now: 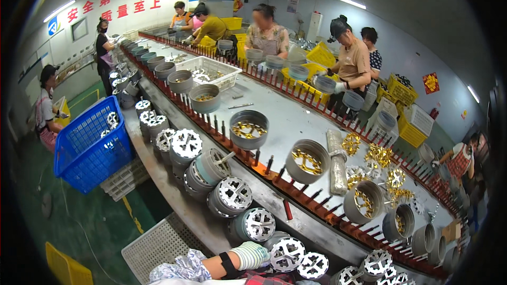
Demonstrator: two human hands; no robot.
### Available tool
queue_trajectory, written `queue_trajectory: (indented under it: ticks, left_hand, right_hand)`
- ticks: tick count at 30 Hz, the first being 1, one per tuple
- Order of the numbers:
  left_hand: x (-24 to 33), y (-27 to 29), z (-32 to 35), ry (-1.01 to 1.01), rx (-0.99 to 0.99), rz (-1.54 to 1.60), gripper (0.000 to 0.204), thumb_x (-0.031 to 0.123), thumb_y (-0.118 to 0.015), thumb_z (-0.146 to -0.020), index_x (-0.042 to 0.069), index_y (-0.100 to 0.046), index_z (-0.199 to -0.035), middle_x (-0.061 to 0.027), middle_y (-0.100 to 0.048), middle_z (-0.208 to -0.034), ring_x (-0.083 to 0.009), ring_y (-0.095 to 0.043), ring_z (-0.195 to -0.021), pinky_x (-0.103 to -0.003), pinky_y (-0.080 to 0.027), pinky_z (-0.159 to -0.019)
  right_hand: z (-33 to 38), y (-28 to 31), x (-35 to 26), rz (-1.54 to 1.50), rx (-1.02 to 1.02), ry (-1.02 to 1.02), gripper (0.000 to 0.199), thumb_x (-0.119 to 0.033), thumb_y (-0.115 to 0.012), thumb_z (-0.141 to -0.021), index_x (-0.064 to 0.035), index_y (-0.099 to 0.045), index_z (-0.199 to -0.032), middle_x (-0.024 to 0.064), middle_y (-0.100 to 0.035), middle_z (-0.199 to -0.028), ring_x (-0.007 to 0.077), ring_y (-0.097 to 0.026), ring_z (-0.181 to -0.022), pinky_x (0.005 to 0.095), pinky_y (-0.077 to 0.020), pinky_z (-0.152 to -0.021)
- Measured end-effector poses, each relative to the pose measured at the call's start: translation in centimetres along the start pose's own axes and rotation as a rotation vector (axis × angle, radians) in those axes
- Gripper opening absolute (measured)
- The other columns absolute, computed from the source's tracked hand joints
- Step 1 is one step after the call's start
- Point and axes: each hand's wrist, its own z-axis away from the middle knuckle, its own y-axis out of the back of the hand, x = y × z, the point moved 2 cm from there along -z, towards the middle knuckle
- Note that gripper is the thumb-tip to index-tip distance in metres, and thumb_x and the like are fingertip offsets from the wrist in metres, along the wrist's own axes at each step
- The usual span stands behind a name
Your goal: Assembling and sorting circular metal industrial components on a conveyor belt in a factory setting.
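Note:
My left hand (252,256), in a white and green striped glove, comes in at the lower edge with a black band on its forearm. It lies beside a silver slotted disc (287,254) that caps a grey cylinder. The fingers are hard to make out, so I cannot see whether they grip it. Another slotted disc (259,224) sits just beyond the glove, and one more disc (313,266) is to its right. My right hand is out of view.
Along the red conveyor rail (274,177) with upright pins ride grey cups (308,161) holding gold pieces. A white basket (224,80), a wrapped bundle (336,161) and gold discs (379,154) lie on the metal table. A blue crate (87,145) stands left. Several people work across the table.

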Motion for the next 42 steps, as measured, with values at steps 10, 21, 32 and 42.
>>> queue_trajectory:
  ticks: [10, 21, 32, 42]
  left_hand:
    - [2.0, 1.4, -2.5, -0.006, -0.182, -0.089, 0.033, 0.037, -0.048, -0.092, 0.009, -0.066, -0.091, -0.0126, -0.066, -0.082, -0.0323, -0.064, -0.076, -0.041, -0.052, -0.069]
    - [2.0, 1.4, -3.3, -0.054, -0.187, -0.092, 0.034, 0.037, -0.047, -0.093, 0.009, -0.066, -0.097, -0.0119, -0.066, -0.087, -0.0311, -0.064, -0.081, -0.04, -0.051, -0.072]
    - [1.3, 1.2, -3.5, -0.097, -0.182, -0.062, 0.032, 0.036, -0.047, -0.091, 0.011, -0.065, -0.1, -0.0145, -0.067, -0.084, -0.033, -0.065, -0.077, -0.044, -0.051, -0.07]
    - [1.1, 0.8, -3.4, -0.089, -0.168, -0.063, 0.036, 0.037, -0.045, -0.091, 0.014, -0.062, -0.113, -0.0146, -0.067, -0.087, -0.0322, -0.066, -0.077, -0.044, -0.052, -0.07]
  right_hand:
    - [3.1, -1.9, 2.3, -0.026, 0.085, 0.065, 0.02, -0.024, -0.053, -0.086, -0.0105, -0.067, -0.081, 0.0093, -0.065, -0.076, 0.0276, -0.063, -0.075, 0.041, -0.0496, -0.063]
    - [4.2, -1.0, 1.9, -0.038, 0.134, 0.03, 0.019, -0.024, -0.054, -0.082, -0.0088, -0.065, -0.08, 0.0118, -0.063, -0.075, 0.0291, -0.063, -0.075, 0.042, -0.0499, -0.066]
    - [2.7, -3.4, 4.2, -0.009, -0.047, 0.034, 0.028, -0.035, -0.053, -0.087, -0.0119, -0.066, -0.097, 0.0086, -0.065, -0.092, 0.0276, -0.064, -0.088, 0.0412, -0.051, -0.076]
    - [3.2, -2.0, 2.6, 0.029, -0.007, -0.045, 0.03, -0.029, -0.051, -0.085, -0.0084, -0.067, -0.1, 0.0119, -0.065, -0.098, 0.0279, -0.062, -0.094, 0.0386, -0.0497, -0.081]
